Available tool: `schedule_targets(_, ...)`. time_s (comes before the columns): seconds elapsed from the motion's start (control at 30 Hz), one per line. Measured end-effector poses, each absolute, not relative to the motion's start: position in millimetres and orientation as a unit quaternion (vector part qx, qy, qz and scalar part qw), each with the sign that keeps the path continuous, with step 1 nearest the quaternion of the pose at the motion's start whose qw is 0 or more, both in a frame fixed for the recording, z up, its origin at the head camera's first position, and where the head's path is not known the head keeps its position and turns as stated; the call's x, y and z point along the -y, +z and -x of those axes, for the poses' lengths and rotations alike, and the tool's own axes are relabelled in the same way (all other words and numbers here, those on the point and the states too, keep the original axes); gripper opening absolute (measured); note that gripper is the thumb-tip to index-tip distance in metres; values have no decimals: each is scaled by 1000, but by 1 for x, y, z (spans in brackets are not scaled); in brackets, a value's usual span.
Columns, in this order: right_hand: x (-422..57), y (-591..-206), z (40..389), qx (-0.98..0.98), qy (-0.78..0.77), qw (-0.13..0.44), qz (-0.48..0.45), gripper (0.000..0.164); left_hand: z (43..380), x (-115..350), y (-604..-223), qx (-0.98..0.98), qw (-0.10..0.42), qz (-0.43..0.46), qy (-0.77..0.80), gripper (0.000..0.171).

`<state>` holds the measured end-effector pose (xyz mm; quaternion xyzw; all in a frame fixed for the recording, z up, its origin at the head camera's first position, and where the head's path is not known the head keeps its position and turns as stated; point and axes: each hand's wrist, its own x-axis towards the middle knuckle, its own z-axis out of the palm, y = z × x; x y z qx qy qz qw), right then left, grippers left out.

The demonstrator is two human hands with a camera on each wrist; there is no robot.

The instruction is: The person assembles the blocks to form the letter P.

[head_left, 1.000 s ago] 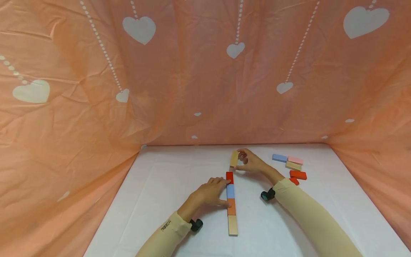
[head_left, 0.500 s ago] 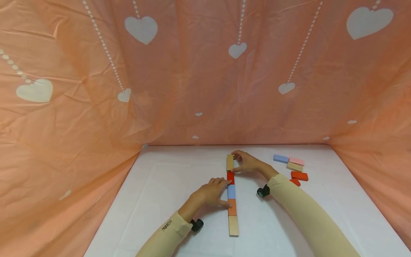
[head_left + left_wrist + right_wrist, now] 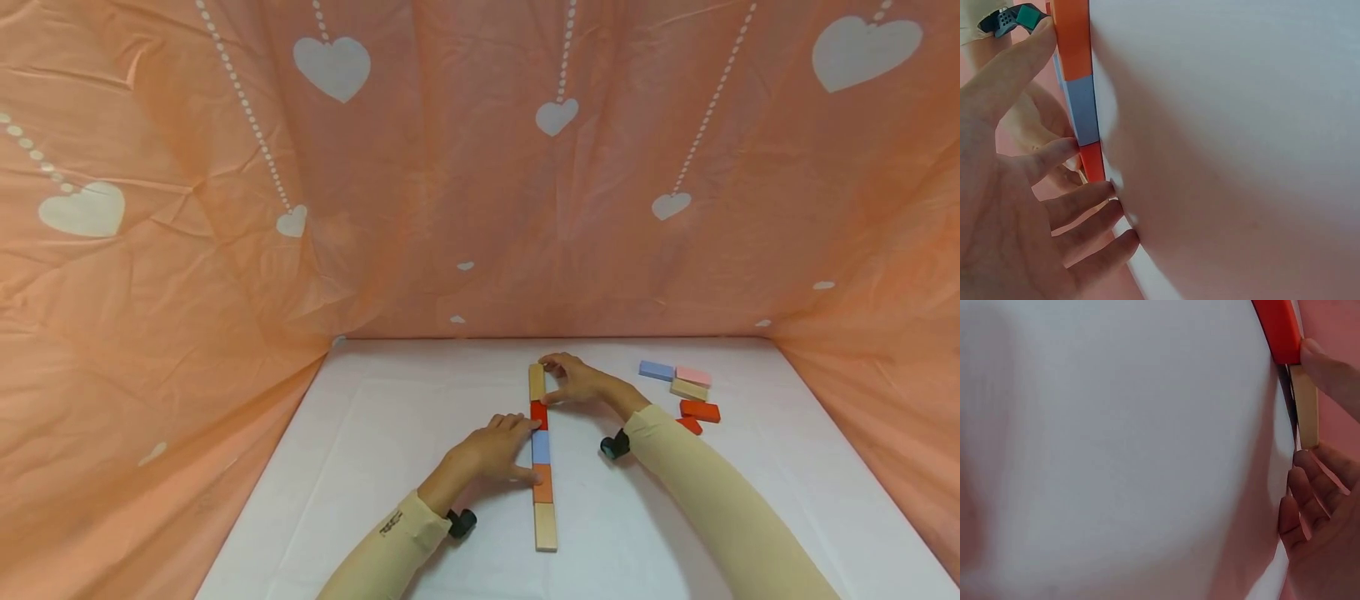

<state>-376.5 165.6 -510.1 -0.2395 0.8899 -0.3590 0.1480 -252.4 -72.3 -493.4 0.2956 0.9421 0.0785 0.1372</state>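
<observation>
A straight row of flat blocks runs away from me on the white table. Nearest is a plain wooden block [image 3: 546, 527], then an orange block [image 3: 542, 484], a light blue block [image 3: 541, 447], a red block [image 3: 538, 415] and a second wooden block [image 3: 537, 382] at the far end. My left hand [image 3: 491, 450] lies along the left side, thumb touching the orange block and index finger by the red one, fingers fairly straight. My right hand [image 3: 577, 382] holds the far wooden block by its ends; its thumb sits near the red block.
To the right on the table lie loose blocks: a light blue block [image 3: 656, 371], a pink block [image 3: 693, 376], a wooden block [image 3: 688, 389] and red blocks [image 3: 700, 411], partly behind the right sleeve. An orange curtain [image 3: 480, 208] with hearts closes off the back and sides.
My right hand has brought the wooden block left and down to the far end of the row, against the red block. The left hand has stayed in place.
</observation>
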Motion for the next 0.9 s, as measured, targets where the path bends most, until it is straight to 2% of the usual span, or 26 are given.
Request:
schedule_targets(0.2,-165,-508,377,-890,-350,144,253,79,252,73,-491,-943,134,-296,72,93)
schedule_targets(0.5,-162,-515,377,-903,-346,136,215,73,254,69,-497,-948,121,-282,84,83)
schedule_targets(0.9,-159,-518,376,-907,-346,122,207,71,254,65,-499,-953,109,-272,81,82)
